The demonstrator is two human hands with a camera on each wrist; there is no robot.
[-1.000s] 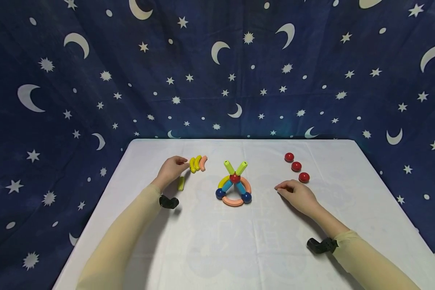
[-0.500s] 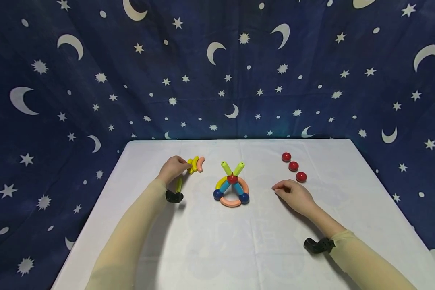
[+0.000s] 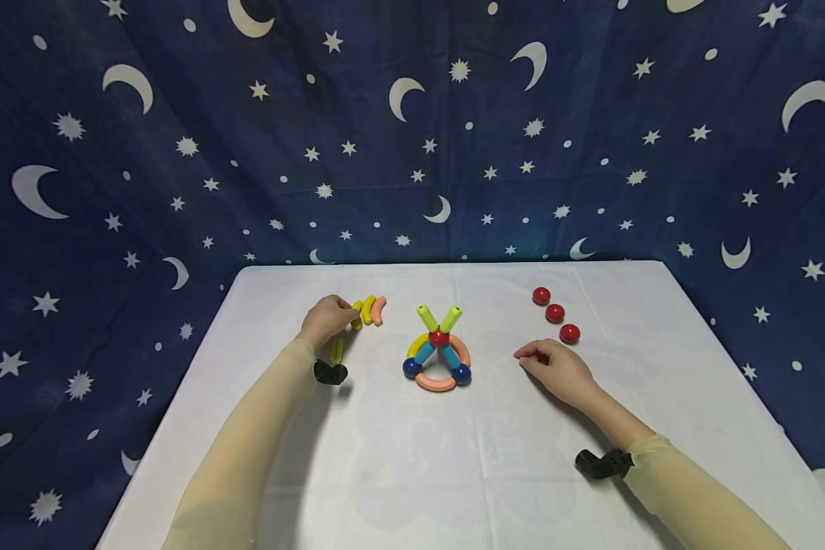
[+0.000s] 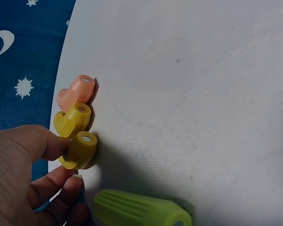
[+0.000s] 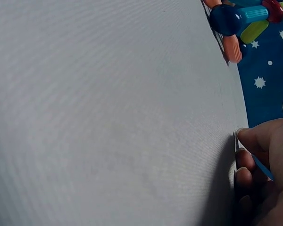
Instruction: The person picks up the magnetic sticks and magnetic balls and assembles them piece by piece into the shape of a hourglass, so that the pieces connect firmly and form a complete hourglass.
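My left hand [image 3: 326,317] pinches the nearest yellow curved magnetic stick [image 4: 82,149] between thumb and fingers. Beside it lie a second yellow curved stick [image 4: 73,120] and a pink curved stick [image 4: 79,92], in a row. A straight light-green stick [image 4: 137,208] lies close below that hand. On the right, my right hand [image 3: 558,368] rests on the table, fingers loosely curled and holding nothing. Between the hands stands a built figure: a red ball [image 3: 439,338] on two blue sticks, two green sticks rising from it, two dark blue balls [image 3: 461,373] and a ring of curved sticks below.
Several things share the white-covered table [image 3: 447,458]. Three red balls [image 3: 554,313] form a slanting line beyond my right hand. A dark blue curtain [image 3: 357,114] with moons and stars hangs behind the table. Each wrist carries a black camera.
My left hand has moved slightly right onto the nearest yellow curved stick and now pinches it. The right hand stays in place. The head view has shifted a little.
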